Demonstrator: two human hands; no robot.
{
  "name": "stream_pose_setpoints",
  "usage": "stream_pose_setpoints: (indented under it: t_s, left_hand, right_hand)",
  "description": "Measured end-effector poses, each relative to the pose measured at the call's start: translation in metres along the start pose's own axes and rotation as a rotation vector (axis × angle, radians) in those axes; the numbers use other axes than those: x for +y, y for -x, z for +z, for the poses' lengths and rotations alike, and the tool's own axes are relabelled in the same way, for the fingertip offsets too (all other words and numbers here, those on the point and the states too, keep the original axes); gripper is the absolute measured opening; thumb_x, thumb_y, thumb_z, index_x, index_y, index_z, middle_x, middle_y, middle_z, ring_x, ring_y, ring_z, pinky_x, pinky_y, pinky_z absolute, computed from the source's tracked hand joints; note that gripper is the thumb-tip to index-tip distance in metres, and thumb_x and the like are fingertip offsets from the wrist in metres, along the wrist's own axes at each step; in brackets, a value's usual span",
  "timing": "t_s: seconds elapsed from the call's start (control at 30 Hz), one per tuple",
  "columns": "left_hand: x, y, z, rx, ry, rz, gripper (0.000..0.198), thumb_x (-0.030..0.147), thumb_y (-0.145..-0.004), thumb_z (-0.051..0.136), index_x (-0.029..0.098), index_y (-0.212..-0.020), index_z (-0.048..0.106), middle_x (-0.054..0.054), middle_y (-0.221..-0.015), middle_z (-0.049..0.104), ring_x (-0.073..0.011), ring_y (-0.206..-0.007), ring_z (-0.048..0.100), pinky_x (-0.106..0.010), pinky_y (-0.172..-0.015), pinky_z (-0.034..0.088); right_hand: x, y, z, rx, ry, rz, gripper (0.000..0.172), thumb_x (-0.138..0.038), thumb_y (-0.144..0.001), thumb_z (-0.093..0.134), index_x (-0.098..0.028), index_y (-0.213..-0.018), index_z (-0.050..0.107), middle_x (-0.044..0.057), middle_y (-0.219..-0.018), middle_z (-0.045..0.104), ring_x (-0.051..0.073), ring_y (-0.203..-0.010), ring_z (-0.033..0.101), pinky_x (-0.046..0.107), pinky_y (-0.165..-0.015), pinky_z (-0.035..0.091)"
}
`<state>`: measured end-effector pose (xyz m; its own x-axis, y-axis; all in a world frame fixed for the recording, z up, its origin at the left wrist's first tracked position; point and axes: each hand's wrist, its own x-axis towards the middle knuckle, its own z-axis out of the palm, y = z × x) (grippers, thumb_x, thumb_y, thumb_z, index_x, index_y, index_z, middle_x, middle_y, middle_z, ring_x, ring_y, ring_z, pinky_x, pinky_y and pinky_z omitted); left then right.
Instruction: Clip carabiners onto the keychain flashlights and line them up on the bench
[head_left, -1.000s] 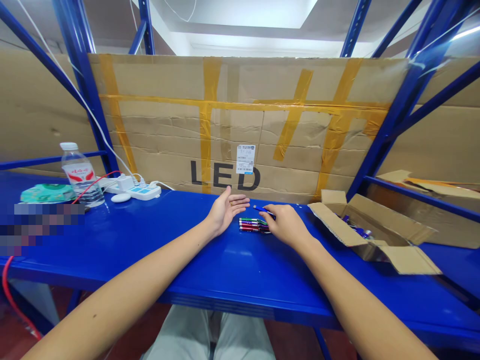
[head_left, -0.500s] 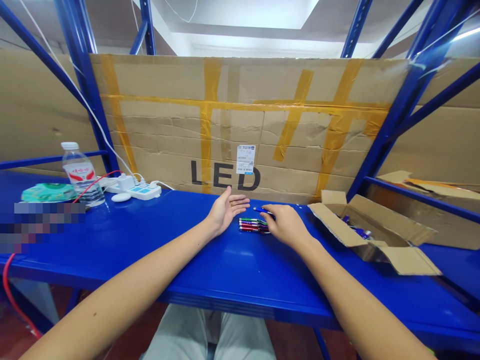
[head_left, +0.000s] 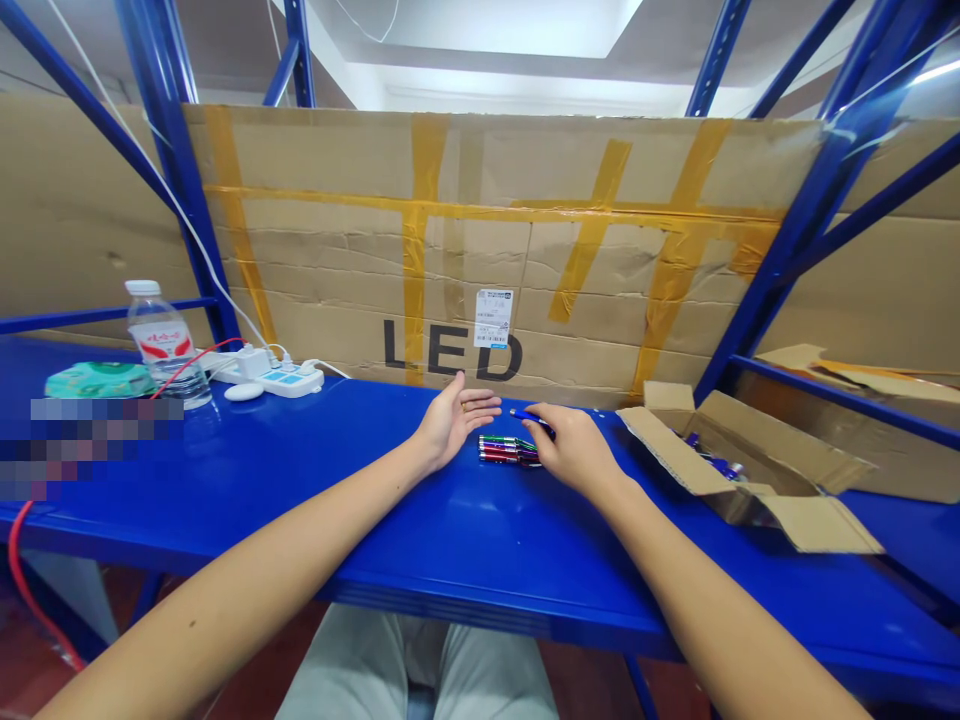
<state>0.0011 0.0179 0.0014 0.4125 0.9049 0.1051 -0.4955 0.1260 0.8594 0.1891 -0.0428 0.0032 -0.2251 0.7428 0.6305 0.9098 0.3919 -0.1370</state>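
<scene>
My right hand pinches a slim blue pen-shaped metal tube between thumb and fingers, just above the table and pointing left. Below it lies a small row of similar tubes in green, purple and red, side by side on the blue table. Their right ends are partly hidden by my right hand. To the left, my left hand rests on its edge with the palm turned toward the tubes and the fingers stretched out. It holds nothing, and a ring shows on one finger.
An open cardboard box with several blue-purple items inside stands at the right. At the back left are a water bottle, a green packet and a white power strip with cables. A large cardboard panel closes off the back.
The blue tube in my right hand has tilted slightly, its left tip now a little higher. My left hand and the row of tubes stay in place.
</scene>
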Motion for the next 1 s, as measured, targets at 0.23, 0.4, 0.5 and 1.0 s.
stream_pose_setpoints:
  t_s: [0.23, 0.4, 0.5, 1.0]
  left_hand:
    - [-0.0016, -0.002, -0.0005, 0.009, 0.024, -0.004, 0.059, 0.054, -0.096, 0.035, 0.004, -0.094, 0.066, -0.024, -0.108, 0.068, -0.0259, -0.097, 0.068, -0.035, -0.095, 0.05]
    - [-0.0018, -0.0016, 0.0015, 0.029, 0.075, -0.013, 0.056, 0.051, -0.096, 0.037, 0.004, -0.091, 0.066, -0.024, -0.105, 0.068, -0.0257, -0.098, 0.068, -0.035, -0.097, 0.049]
    - [-0.0013, -0.0012, 0.0025, 0.029, 0.082, -0.018, 0.053, 0.049, -0.096, 0.037, 0.004, -0.09, 0.065, -0.024, -0.104, 0.068, -0.0255, -0.098, 0.068, -0.036, -0.098, 0.049]
    - [-0.0026, -0.0023, 0.002, 0.02, 0.087, -0.036, 0.052, 0.05, -0.096, 0.036, 0.006, -0.088, 0.065, -0.023, -0.1, 0.07, -0.0265, -0.098, 0.069, -0.038, -0.099, 0.05]
  right_hand:
    - [0.0028, -0.0004, 0.0022, 0.026, 0.004, -0.007, 0.025, -0.024, -0.091, 0.05, -0.016, -0.107, 0.069, 0.01, -0.106, 0.074, 0.026, -0.096, 0.07, 0.036, -0.085, 0.052]
    - [0.0041, 0.0004, 0.0036, 0.056, -0.039, -0.042, 0.024, -0.022, -0.09, 0.053, -0.018, -0.105, 0.071, 0.009, -0.105, 0.074, 0.025, -0.096, 0.07, 0.036, -0.085, 0.053]
    - [0.005, 0.0008, 0.0043, 0.111, -0.061, -0.053, 0.026, -0.024, -0.091, 0.052, -0.017, -0.108, 0.07, 0.009, -0.109, 0.074, 0.025, -0.098, 0.069, 0.036, -0.087, 0.053]
    - [0.0067, -0.0002, 0.0038, 0.158, -0.078, -0.053, 0.024, -0.022, -0.09, 0.052, -0.016, -0.104, 0.07, 0.01, -0.104, 0.074, 0.025, -0.094, 0.07, 0.036, -0.083, 0.054]
